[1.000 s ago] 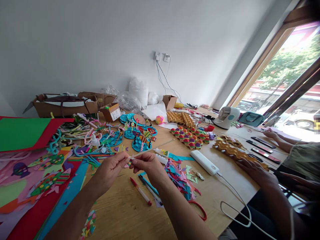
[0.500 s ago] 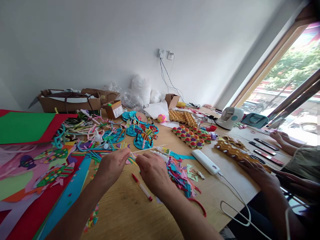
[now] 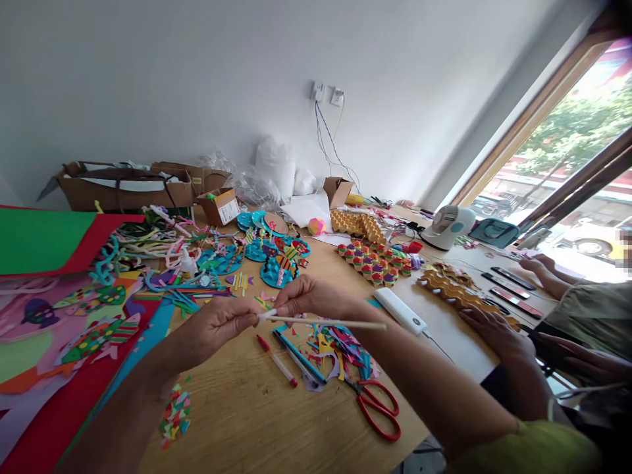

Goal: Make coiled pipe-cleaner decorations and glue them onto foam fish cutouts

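Observation:
My left hand is closed, thumb and fingers pinching one end of a thin pale wooden stick. At that end sits a small white piece of soft-looking material; its kind cannot be made out. My right hand pinches at the white piece from the other side, fingertips close to the left ones. The stick runs rightward, passing below the right hand and across its forearm. Beneath the hands lie a red pen, a blue pen and red-handled scissors.
Paper scraps and a white power bank lie at right. Blue discs with paper fish, painted egg cartons and pipe cleaners fill the back. Coloured paper covers the left. Another person's hand rests at right.
The stick has swung from pointing up and right to lying nearly level toward the right. My right hand has turned and risen, its fingers now at the white piece. The scissors and blue pen are uncovered.

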{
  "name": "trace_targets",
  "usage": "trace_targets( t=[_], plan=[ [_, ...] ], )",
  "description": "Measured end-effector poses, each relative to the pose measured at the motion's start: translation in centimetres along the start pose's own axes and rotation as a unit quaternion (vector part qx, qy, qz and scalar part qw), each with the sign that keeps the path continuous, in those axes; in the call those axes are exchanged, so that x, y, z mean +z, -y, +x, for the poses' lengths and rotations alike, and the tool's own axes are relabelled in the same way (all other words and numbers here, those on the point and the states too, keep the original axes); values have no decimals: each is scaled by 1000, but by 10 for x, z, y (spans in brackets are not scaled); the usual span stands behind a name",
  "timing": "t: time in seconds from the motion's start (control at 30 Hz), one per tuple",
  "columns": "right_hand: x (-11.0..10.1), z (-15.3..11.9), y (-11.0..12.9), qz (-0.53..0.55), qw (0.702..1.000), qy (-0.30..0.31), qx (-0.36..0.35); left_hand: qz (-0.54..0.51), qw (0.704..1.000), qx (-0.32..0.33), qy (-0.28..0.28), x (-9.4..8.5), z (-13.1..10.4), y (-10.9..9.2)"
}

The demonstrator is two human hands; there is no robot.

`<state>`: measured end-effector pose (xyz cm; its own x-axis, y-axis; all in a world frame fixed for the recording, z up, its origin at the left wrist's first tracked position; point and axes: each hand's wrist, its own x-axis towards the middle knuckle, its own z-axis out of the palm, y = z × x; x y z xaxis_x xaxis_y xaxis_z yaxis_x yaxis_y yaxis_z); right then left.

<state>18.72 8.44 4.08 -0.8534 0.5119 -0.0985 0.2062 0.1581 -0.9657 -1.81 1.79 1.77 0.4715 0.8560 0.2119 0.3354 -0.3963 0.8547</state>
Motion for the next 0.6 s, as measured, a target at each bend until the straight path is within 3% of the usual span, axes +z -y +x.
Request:
trace_targets(
  t=[0.13, 0.33, 0.4, 0.47, 0.53, 0.6],
  plan=[
    [24, 6, -19, 118, 985, -112, -55, -25, 997, -37, -62, 1, 2, 10],
    [57, 24, -41, 140, 946, -289, -47, 131, 978, -51, -155, 7, 12, 21],
    [64, 26, -43, 49, 939, -339, -15, 198, 965, -54, -165, 9, 15, 27],
    [68, 24, -39, -139, 920, -367, 16, 263, 949, -64, -162, 11, 16, 33],
    [68, 21, -31, -359, 863, -353, 42, 320, 931, -85, -153, 13, 16, 37],
    [65, 17, -21, -521, 797, -299, 61, 361, 916, -106, -141, 15, 16, 40]
  ],
)
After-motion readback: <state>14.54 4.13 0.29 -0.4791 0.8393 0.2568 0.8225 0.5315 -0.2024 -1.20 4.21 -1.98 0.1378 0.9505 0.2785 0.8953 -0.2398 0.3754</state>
